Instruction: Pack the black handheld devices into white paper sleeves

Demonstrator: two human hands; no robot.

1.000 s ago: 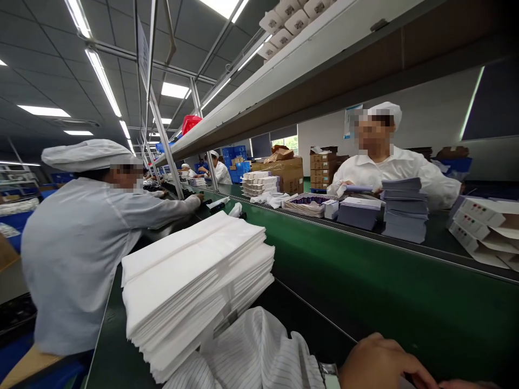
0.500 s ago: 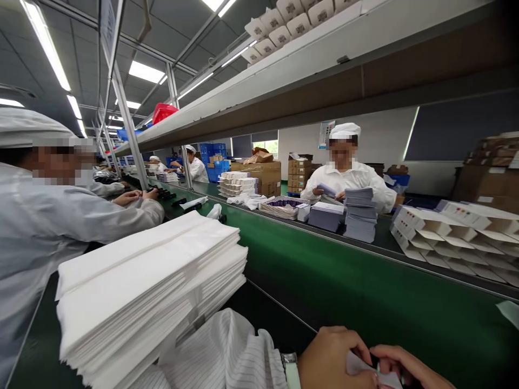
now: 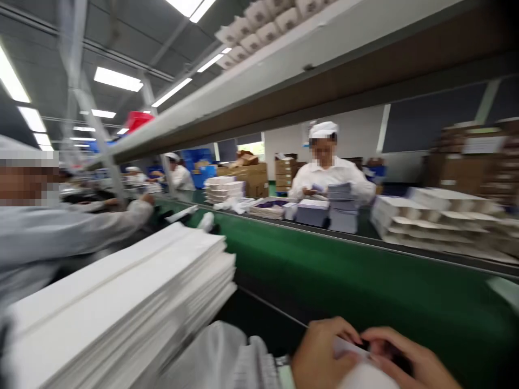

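At the lower edge, my left hand [image 3: 324, 348] and my right hand [image 3: 409, 356] meet with fingers bent, both closed on a thin white sheet [image 3: 367, 375]. Something dark shows between the fingers of my right hand, too blurred to name. The sheet's lower part is cut off by the frame. A striped sleeve [image 3: 219, 356] and a watch strap [image 3: 285, 373] lead to my left hand. Left of that sleeve rises a tall stack of folded white sheets [image 3: 121, 292].
Beyond my hands runs a green conveyor belt [image 3: 324, 270]. Across it a co-worker [image 3: 324, 173] sits behind stacked grey-purple cards [image 3: 343, 208]; open white cartons [image 3: 438, 216] stand to the right. Another co-worker's sleeve [image 3: 81, 232] reaches in at left. A long shelf [image 3: 243, 102] hangs overhead.
The view has swung right, so the surroundings sit further left and blur. More of the white sheet shows between my hands, and my fingers have shifted on it.
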